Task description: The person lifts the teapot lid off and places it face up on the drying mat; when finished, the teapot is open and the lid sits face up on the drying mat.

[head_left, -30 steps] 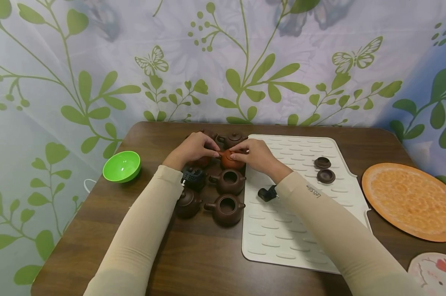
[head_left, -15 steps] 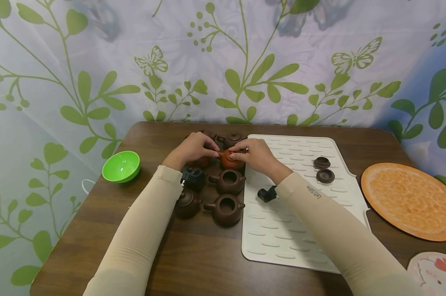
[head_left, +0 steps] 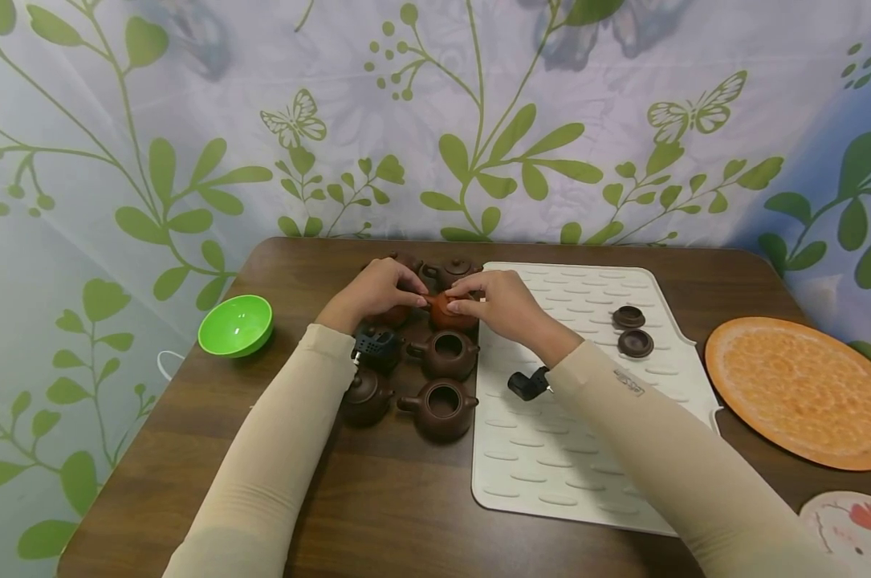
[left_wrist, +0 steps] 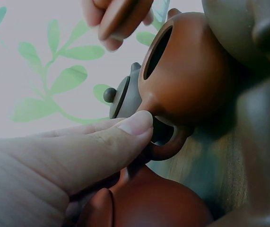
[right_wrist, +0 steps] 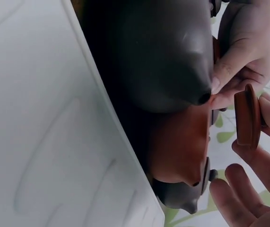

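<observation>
An orange-red clay teapot [head_left: 453, 323] stands among several dark brown teapots on the table. My left hand [head_left: 379, 289] pinches its handle between thumb and fingers; in the left wrist view the teapot [left_wrist: 196, 71] shows its uncovered mouth. My right hand [head_left: 506, 303] holds the matching orange-red lid [right_wrist: 247, 118] by its knob, raised apart from the pot. Two dark teapots without lids, one [head_left: 442, 371] behind the other [head_left: 442, 427], stand nearer to me. A lidded dark teapot [head_left: 455, 273] is just behind the orange one.
A white ridged mat [head_left: 536, 466] lies right of the teapots, bearing two dark lids, one [head_left: 628, 317] behind the other [head_left: 636, 343]. A green bowl [head_left: 236, 327] stands at left. An orange round mat [head_left: 803, 393] and a white patterned piece [head_left: 850, 530] lie at right.
The right hand has turned slightly and its forearm has shifted a little to the right, with the lid tilting up off the orange teapot. The left hand has stayed on the handle.
</observation>
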Demonstrator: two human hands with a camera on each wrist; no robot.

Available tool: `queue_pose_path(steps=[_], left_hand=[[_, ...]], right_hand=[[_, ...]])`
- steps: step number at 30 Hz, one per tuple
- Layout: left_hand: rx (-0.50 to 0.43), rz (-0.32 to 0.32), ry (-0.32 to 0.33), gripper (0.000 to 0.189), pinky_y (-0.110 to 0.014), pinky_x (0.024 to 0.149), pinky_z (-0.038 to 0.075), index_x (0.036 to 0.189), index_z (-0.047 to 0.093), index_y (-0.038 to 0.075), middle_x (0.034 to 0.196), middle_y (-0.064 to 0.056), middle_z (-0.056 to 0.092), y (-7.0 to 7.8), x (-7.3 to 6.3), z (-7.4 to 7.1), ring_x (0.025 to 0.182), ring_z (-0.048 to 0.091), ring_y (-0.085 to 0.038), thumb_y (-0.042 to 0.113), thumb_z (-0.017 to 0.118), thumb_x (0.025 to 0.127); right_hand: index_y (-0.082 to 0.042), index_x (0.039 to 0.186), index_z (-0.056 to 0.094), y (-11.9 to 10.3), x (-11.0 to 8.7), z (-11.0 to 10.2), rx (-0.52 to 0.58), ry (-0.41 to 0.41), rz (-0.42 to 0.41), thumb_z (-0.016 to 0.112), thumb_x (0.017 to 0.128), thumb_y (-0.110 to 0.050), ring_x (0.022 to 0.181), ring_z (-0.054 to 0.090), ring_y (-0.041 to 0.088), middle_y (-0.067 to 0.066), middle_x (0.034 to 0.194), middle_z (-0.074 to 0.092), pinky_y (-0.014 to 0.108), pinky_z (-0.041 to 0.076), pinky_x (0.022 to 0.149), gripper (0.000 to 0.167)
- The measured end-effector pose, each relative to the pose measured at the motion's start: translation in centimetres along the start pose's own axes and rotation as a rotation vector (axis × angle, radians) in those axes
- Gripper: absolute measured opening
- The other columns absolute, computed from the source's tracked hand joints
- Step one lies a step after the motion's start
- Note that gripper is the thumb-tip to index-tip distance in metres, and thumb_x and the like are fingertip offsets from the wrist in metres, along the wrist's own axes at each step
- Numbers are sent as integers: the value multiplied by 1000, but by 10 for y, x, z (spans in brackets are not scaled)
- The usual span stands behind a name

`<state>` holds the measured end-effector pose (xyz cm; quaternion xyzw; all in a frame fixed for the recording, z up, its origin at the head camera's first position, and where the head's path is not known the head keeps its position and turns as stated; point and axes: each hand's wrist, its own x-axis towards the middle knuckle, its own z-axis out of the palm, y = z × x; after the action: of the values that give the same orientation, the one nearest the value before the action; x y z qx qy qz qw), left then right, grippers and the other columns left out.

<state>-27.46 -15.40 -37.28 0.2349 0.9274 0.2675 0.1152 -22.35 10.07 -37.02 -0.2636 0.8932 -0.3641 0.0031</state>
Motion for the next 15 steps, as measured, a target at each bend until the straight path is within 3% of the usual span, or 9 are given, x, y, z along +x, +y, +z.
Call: queue_pose_path(steps=[5, 10, 15], left_hand=[[-3, -1, -2, 16, -43, 98, 51, 108, 85, 16, 104, 5, 76, -1, 1, 0, 109, 65, -22, 26, 82, 96], [-7, -4, -6, 16, -43, 98, 50, 108, 85, 17, 104, 6, 76, -1, 0, -1, 109, 64, -22, 27, 82, 96], [-13, -2, -12, 16, -43, 100, 50, 108, 84, 17, 105, 6, 76, -2, 0, -1, 112, 64, -23, 27, 81, 97]], right_hand=[[-11, 119, 82, -4, -8, -8, 24, -6, 6, 81, 97, -24, 92, 69, 24, 1, 111, 76, 41, 56, 82, 26], [-10, 119, 81, -1, -16, -17, 25, -17, 3, 79, 99, -22, 93, 69, 22, 1, 106, 75, 41, 56, 82, 24], [-13, 119, 81, 7, -25, -28, 33, -15, 61, 79, 99, -22, 88, 71, 23, 1, 103, 75, 42, 56, 77, 23]])
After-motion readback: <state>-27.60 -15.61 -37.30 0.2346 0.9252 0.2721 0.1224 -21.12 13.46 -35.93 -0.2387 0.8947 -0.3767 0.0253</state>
